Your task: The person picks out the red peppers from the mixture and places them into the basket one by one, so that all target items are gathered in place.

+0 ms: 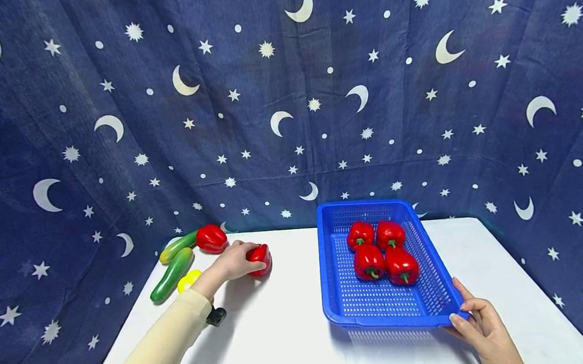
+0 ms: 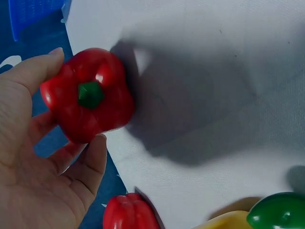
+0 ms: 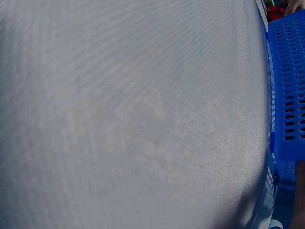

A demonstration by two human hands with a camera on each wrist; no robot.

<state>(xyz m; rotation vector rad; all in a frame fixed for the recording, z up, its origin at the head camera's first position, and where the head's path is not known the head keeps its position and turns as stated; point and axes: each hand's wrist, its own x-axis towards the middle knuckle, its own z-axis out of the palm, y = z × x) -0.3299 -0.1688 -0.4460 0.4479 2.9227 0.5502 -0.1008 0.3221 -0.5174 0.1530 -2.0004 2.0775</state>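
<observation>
My left hand (image 1: 236,260) holds a red bell pepper (image 2: 90,98) between thumb and fingers, at the left-middle of the white table. In the left wrist view its green stem faces the camera. At the right, my right hand (image 1: 483,324) grips the near right corner of a blue perforated basket (image 1: 336,315), thumb over the rim. A shadow lies under the basket's near edge. Several red bell peppers (image 1: 369,262) sit together inside it. The right wrist view shows mostly white cloth, with the basket's side (image 3: 288,62) at its right edge.
Beyond the left hand lies another red pepper (image 1: 211,238). Left of it are two green, cucumber-like vegetables (image 1: 172,276) and a partly covered yellow item (image 1: 188,280). A small black object (image 1: 216,316) shows beneath the left wrist. A dark blue star-patterned curtain (image 1: 288,147) stands behind the table.
</observation>
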